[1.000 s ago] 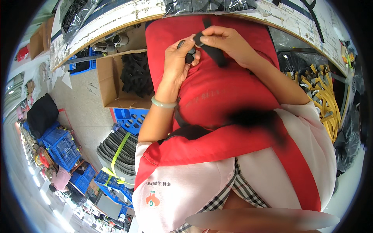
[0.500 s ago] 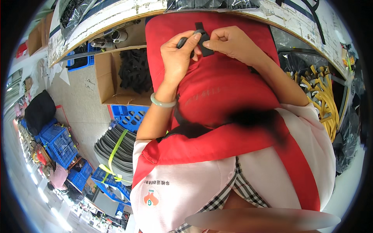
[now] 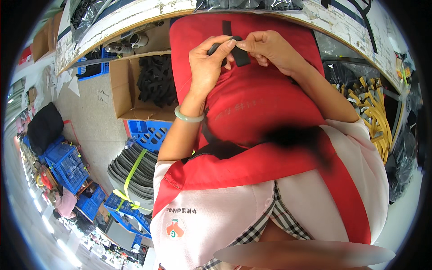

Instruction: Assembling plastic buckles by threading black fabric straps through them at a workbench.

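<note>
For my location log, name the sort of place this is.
Probably a workshop or factory floor: there's a worn white workbench, a cardboard box of black strips and blue plastic crates.

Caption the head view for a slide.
Left hand and right hand meet at a black strap over a red apron, a cardboard box at left.

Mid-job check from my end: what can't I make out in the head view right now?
Dark, smooth, rounded piece: head view, mostly covered by the left hand.
Flat black fabric strap: head view, partly hidden where the left hand and right hand meet.
Worn white tabletop: head view, far side cut off by the top edge.
Distant person in pink: head view, too small to tell what they are doing.
</note>
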Available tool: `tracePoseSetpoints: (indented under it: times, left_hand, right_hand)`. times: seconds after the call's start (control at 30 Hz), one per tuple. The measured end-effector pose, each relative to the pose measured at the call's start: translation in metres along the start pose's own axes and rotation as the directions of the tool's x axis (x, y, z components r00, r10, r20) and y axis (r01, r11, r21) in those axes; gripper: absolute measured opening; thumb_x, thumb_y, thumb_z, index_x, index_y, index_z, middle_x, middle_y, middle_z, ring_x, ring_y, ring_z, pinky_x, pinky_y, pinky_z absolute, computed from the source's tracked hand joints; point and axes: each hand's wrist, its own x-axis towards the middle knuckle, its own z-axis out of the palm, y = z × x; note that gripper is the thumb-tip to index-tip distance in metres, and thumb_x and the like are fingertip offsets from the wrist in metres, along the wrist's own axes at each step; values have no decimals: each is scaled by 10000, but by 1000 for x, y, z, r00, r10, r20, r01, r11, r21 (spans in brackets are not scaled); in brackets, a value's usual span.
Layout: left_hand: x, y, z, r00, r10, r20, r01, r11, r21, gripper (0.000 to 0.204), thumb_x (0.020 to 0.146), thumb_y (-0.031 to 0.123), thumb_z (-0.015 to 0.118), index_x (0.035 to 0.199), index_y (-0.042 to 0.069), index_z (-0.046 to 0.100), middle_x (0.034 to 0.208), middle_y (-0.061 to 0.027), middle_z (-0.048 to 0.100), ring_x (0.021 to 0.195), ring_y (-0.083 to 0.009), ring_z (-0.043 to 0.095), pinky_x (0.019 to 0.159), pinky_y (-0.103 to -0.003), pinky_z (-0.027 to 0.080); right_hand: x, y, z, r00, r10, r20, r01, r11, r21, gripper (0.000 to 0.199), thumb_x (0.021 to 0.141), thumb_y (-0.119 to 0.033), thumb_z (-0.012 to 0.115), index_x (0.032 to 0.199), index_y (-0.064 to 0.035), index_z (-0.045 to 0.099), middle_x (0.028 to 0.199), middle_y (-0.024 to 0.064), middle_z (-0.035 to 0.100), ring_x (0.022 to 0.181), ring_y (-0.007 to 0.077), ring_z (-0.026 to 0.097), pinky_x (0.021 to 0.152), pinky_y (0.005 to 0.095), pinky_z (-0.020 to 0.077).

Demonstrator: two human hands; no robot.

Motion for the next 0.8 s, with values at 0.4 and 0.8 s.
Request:
tracePoseSetpoints:
  times: [0.4,0.8]
  left_hand:
    - [-1,-5,0,1000,29,-9,-29,999,21,128,862,75,687,957,-8,676,682,-33,621,547,-60,547,461,-184,443]
    - [-1,-12,-4,999,-48,-19,48,998,-41,155,858,43,680,993,-30,664,682,-62,631,533,-89,566,481,-205,471]
  right_hand:
    - [-4,1,6,998,-15,-63,15,1000,-4,288,901,-319,646,751,-81,581,625,-32,505,497,38,439,450,196,337]
    - [-2,3,10,988,-87,-128,89,996,12,259,917,-300,625,817,-63,603,644,-18,540,521,51,496,488,189,418]
